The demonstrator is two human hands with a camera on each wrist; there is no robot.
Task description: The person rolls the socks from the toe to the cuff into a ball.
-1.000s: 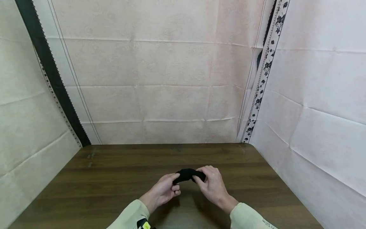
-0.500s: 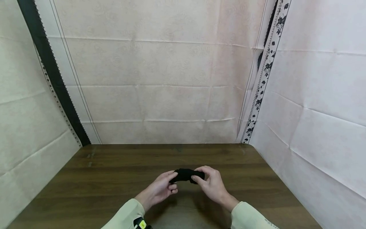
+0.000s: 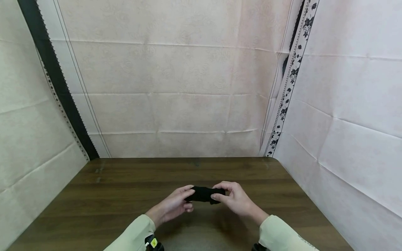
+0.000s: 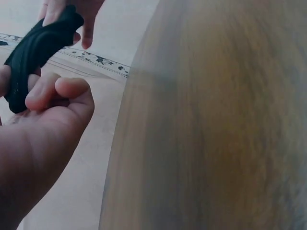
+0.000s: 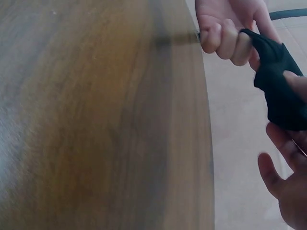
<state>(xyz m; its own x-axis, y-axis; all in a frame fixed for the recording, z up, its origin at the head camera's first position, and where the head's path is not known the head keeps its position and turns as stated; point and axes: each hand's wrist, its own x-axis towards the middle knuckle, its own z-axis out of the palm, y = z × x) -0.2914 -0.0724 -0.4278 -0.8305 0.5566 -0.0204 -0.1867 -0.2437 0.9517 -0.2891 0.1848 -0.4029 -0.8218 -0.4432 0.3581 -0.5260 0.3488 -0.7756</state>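
A soft black piece of cloth, bunched into a short roll, is stretched between my two hands above the table. My left hand pinches its left end, thumb on top, with the other fingers curled below. At the opposite end, my right hand grips it between thumb and fingers. The left wrist view shows folds running along the black cloth. In the right wrist view the cloth looks wider near the right thumb. Its exact kind cannot be told.
The brown wooden table lies beneath both hands. Pale creased cloth hangs as a back wall, a left wall and a right wall. A black strip runs down the left corner.
The cloth has gone from an arched shape to a straighter, flatter one. My left hand has shifted slightly left; the right forearm has swung outward to the right. Both hands keep hold.
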